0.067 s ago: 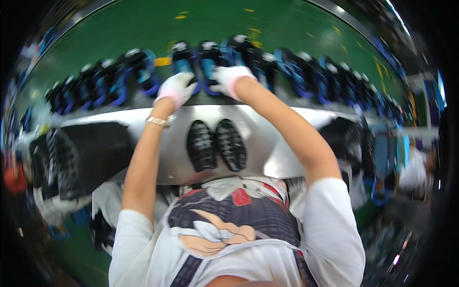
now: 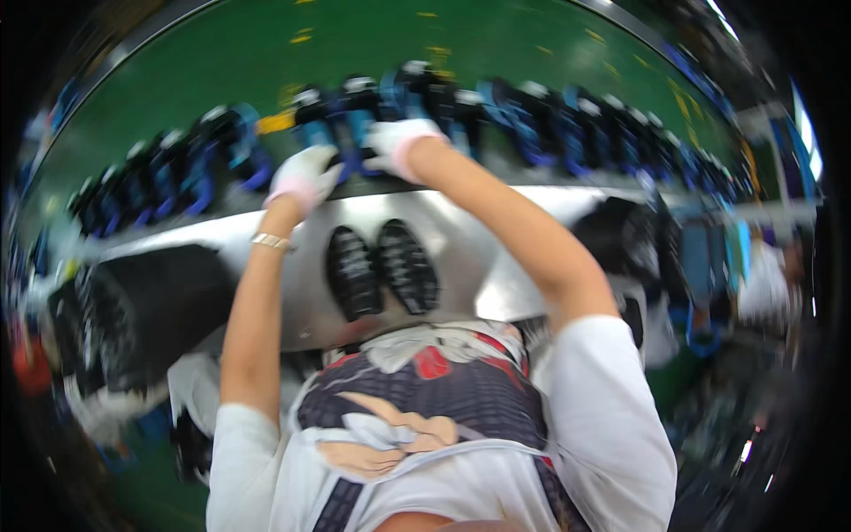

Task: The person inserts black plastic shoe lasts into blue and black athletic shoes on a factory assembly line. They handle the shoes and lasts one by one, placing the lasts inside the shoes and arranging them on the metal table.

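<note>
Green surface [image 2: 355, 35] beyond, both partly open gloved hands [image 2: 306, 175] [image 2: 396, 146] touch blue-black shoes [image 2: 359, 105].

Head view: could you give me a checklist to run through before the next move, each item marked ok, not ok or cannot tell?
1. Left hand in view and gloved: ok, at the near side of the row of blue-and-black shoes.
2. Right hand in view and gloved: ok, at the same row.
3. Each hand's grip firm on a shoe: cannot tell, the contact is blurred.
4. Two dark shoe-shaped pieces side by side on the metal table: ok.
5. Wrist band clear of the shoes: ok, on the left wrist.
6. Picture sharp around the hands: not ok, blurred.
</note>
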Motion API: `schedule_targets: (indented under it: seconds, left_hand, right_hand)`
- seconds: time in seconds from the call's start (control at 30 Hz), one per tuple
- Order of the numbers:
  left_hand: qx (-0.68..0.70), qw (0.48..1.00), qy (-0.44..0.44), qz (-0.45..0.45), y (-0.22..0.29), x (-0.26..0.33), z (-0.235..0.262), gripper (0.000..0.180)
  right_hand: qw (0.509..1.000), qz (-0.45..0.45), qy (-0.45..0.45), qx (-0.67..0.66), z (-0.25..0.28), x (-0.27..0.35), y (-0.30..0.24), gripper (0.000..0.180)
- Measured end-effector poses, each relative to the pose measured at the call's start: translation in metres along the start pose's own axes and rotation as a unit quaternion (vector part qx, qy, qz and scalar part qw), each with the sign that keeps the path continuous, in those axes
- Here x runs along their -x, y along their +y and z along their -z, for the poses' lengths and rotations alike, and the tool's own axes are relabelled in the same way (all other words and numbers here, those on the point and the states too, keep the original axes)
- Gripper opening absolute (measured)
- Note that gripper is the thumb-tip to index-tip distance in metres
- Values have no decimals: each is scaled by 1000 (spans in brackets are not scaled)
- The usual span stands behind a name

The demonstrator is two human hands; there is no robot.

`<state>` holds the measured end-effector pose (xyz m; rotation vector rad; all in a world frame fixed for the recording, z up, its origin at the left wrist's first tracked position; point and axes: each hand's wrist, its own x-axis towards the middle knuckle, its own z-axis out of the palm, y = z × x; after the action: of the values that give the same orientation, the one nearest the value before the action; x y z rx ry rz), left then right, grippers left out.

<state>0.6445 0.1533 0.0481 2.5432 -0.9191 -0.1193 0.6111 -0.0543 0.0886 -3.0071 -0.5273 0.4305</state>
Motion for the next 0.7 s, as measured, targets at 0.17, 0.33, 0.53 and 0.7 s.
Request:
schedule_targets:
  seconds: [0.17,0.33,0.53,0.7]
  left_hand:
    - [-27,996,-80,43,-2,3,4,31]
    - [-34,996,-70,39,-23,-7,-6,33]
    - [-27,991,-8,132,-34,10,-19,52]
    - [-64,993,13,96,-10,16,-2,54]
  right_hand:
    - [989,-1,95,-113,14,63,-14,37]
    - [938,-169,227,-201,53,218,3,25]
    - [824,-405,354,-178,55,366,40,21]
    - [866,-429,215,-137,25,379,57,57]
